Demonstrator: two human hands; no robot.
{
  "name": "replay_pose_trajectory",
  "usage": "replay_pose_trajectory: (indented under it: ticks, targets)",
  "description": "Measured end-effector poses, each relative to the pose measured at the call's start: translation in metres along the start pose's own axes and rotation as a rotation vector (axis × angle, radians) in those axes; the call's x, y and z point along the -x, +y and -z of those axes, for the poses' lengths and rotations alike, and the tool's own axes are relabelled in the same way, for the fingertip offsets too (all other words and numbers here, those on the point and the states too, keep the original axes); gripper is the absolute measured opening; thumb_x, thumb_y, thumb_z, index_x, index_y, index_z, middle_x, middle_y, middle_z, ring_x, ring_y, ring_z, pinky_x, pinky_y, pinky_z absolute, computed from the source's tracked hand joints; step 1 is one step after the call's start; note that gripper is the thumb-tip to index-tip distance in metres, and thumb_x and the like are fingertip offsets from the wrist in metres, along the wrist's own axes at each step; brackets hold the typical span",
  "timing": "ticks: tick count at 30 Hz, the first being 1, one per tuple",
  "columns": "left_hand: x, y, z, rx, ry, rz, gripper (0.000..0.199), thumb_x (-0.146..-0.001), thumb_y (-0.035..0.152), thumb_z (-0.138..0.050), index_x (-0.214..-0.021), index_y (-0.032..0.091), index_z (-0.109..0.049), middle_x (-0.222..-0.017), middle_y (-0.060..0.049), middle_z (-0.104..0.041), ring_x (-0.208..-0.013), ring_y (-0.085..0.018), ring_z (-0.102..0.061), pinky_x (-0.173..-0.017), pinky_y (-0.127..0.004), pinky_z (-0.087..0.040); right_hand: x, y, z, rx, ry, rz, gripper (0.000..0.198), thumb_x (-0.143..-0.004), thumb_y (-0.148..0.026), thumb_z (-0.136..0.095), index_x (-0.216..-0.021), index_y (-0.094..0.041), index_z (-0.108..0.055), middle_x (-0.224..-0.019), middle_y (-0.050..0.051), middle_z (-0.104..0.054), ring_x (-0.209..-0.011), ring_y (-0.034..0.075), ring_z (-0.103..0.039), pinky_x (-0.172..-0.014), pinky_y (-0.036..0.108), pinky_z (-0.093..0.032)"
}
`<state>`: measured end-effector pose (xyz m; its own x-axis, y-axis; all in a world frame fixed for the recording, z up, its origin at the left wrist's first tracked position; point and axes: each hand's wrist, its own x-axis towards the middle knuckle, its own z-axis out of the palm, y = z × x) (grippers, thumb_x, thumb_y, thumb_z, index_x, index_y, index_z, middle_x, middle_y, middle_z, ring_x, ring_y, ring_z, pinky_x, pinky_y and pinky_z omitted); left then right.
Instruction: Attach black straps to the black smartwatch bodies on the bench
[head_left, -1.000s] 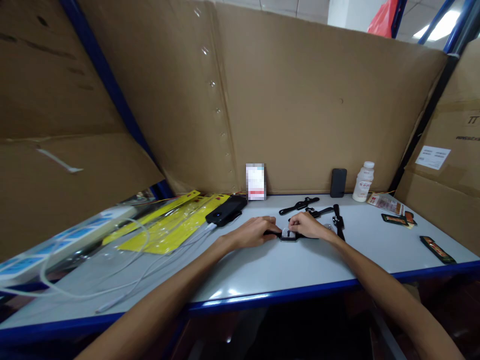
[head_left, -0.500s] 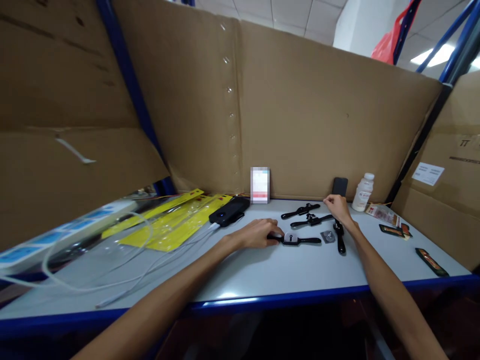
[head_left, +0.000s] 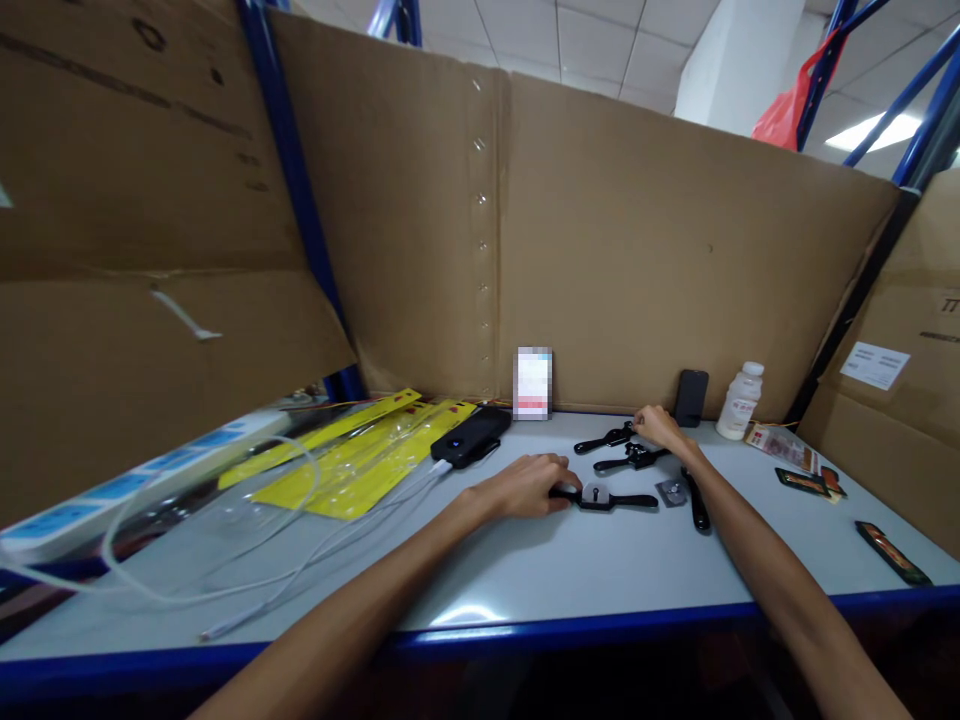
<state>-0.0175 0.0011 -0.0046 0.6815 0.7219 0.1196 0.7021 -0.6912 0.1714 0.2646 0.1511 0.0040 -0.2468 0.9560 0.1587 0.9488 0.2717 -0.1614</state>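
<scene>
Several black two-handled spokeshaves lie on the grey tabletop. My left hand (head_left: 534,486) is closed round the left handle of the nearest spokeshave (head_left: 598,498), whose pale blade plate faces up. At the back, my right hand (head_left: 660,430) pinches the right end of the farthest spokeshave (head_left: 604,439); the fingertips cover that end. Between these two lies another spokeshave (head_left: 636,457). One more spokeshave (head_left: 699,502) sits crosswise at the right, partly hidden by my right forearm. A small clear packet (head_left: 672,492) lies beside it.
Yellow blister packs (head_left: 367,465), a black device (head_left: 471,436) with white cables and a power strip (head_left: 150,478) occupy the left. A lit screen (head_left: 533,384), dark phone (head_left: 691,398) and white bottle (head_left: 740,402) stand by the cardboard wall (head_left: 637,250). Small dark green packages (head_left: 891,552) lie right.
My right hand has moved left and down onto the end of the farthest spokeshave. My left hand stays on the nearest one. The whole view has shifted slightly.
</scene>
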Motion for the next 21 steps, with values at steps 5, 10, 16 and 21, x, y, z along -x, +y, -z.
replay_pose_trajectory:
  ticks: [5, 10, 16, 21]
  targets:
    - [0.000, 0.001, 0.000, 0.005, 0.012, 0.000, 0.030, -0.087, 0.024, -0.065, -0.115, 0.031, -0.073, -0.105, -0.005, -0.068, -0.099, -0.024, -0.065, -0.079, -0.030, -0.045, 0.014, 0.007, -0.002, 0.005, -0.037, 0.015, 0.021, -0.089, -0.035, -0.069, -0.099, -0.021, -0.080, -0.101, 0.011, -0.078, -0.095, 0.022, -0.071, -0.069, 0.023, -0.042]
    - [0.000, 0.006, 0.005, 0.005, -0.014, 0.017, 0.031, -0.087, 0.023, -0.064, -0.117, 0.030, -0.073, -0.105, -0.005, -0.068, -0.099, -0.025, -0.066, -0.078, -0.030, -0.044, 0.022, 0.001, -0.005, -0.016, -0.087, -0.014, 0.037, -0.084, -0.054, -0.073, -0.093, -0.019, -0.078, -0.095, 0.011, -0.077, -0.088, 0.022, -0.070, -0.064, 0.024, -0.041]
    - [0.001, 0.005, 0.004, 0.005, -0.016, 0.033, 0.031, -0.088, 0.023, -0.065, -0.117, 0.030, -0.073, -0.107, -0.005, -0.068, -0.097, -0.024, -0.067, -0.078, -0.029, -0.045, 0.024, -0.004, -0.010, -0.158, -0.123, -0.042, 0.023, -0.074, -0.037, -0.083, -0.078, -0.016, -0.076, -0.079, 0.007, -0.074, -0.074, 0.019, -0.068, -0.063, 0.023, -0.040]
    - [0.002, 0.004, 0.004, 0.019, -0.025, 0.048, 0.033, -0.088, 0.025, -0.063, -0.119, 0.029, -0.073, -0.107, -0.005, -0.068, -0.095, -0.023, -0.066, -0.080, -0.029, -0.044, 0.025, -0.003, -0.016, -0.226, -0.101, 0.007, 0.016, -0.076, -0.030, -0.080, -0.088, -0.020, -0.078, -0.090, 0.003, -0.076, -0.085, 0.017, -0.067, -0.066, 0.021, -0.040]
